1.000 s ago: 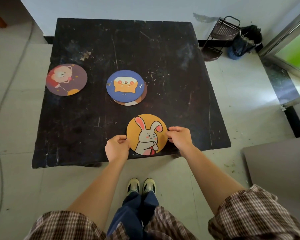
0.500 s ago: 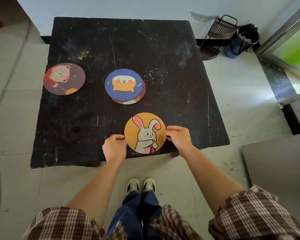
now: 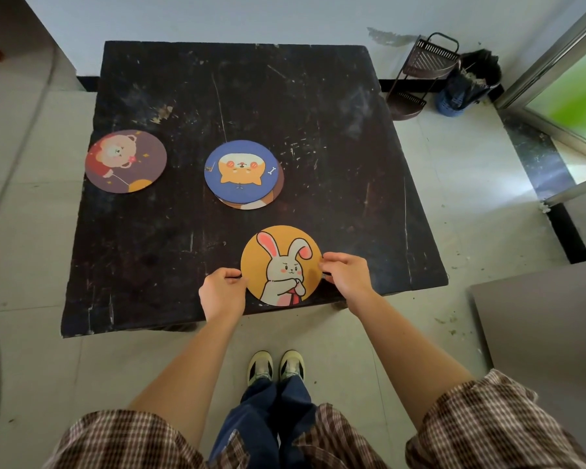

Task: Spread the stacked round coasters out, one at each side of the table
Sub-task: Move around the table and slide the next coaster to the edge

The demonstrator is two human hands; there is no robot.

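Note:
An orange rabbit coaster lies at the near edge of the black table. My left hand pinches its left rim and my right hand pinches its right rim. A purple bear coaster lies alone at the table's left side. In the middle sits a blue dog coaster, on top of a brown coaster whose edge peeks out below and to the right.
A metal corner rack and a dark bin stand on the floor beyond the table's far right corner. A cable runs along the floor at left. A grey panel lies at right. My feet stand close to the table's near edge.
Both hands still grip the rabbit coaster at the near edge; it has barely shifted. The other coasters have not moved.

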